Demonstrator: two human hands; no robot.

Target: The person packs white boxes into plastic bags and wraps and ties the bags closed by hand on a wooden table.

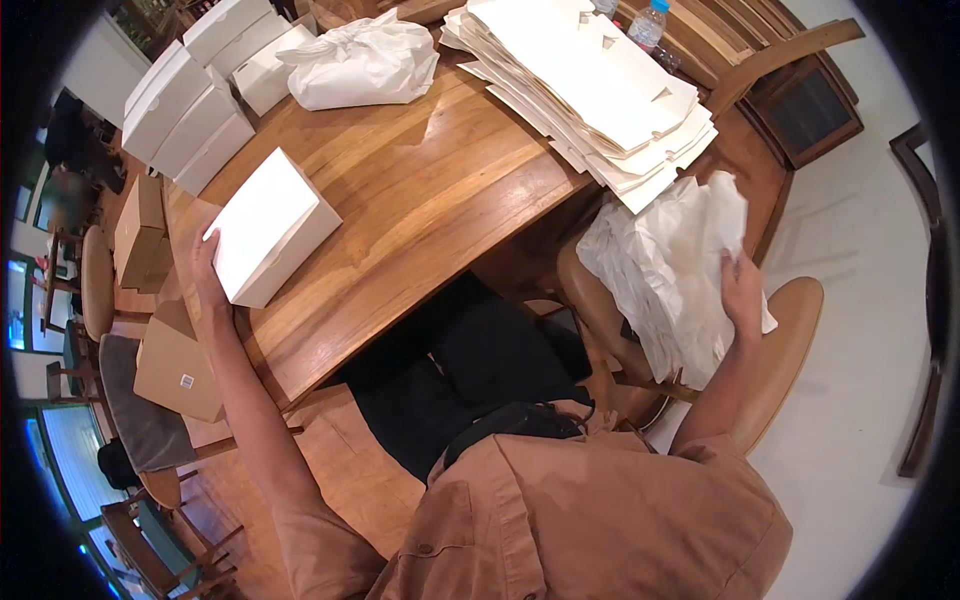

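White box [275, 225] lies closed on the wooden worktop [430, 215], near its left edge. Left hand [206, 268]: fingers contact the left end of the white box; whether they grip it or only steady it cannot be told. Right hand [741, 290]: fingers are closed on the upper part of the crumpled white plastic [665, 265]. The crumpled white plastic lies over the tan chair [795, 340], beside the right edge of the worktop.

Assembled white boxes [190, 112] stand stacked at the far left corner of the worktop. To their right sits a bunched white bag [365, 65]. Flat white cardboard pieces [600, 85] form an uneven stack at the far right, with the lower pieces overhanging the edge. A clear bottle [648, 28] with a blue cap stands just beyond this stack. Brown cardboard boxes [180, 365] are located left of the worktop.
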